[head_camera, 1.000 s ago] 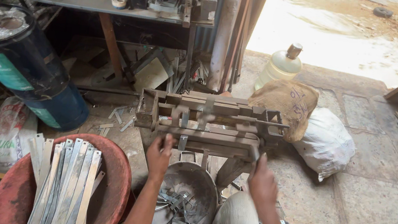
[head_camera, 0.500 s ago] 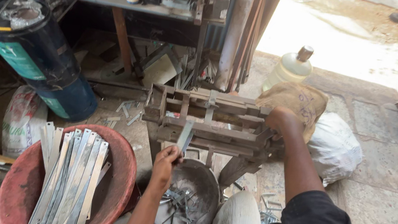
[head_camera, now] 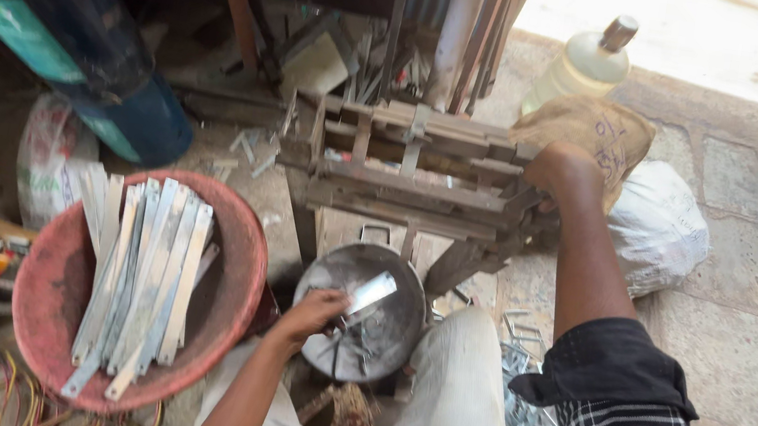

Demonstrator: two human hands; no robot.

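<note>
I am sitting low with the dark metal bowl [head_camera: 356, 321] between my knees, just under the wooden press frame [head_camera: 411, 183], so that pieces coming off the frame are landing within easy reach; the red basin [head_camera: 235, 244] of flat metal strips [head_camera: 145, 276] is standing beside my left knee as the stock. My left hand [head_camera: 314, 313] is reaching over the bowl's rim, its fingers pinching one end of a short flat metal strip [head_camera: 369, 296], which is tilting up out of the bowl; the grip is closed on it but light. My right hand [head_camera: 557, 172] is stretching out to the frame's far right end, clenching around a part there; what exactly it is clasping I cannot tell, since the hand is hiding it.
</note>
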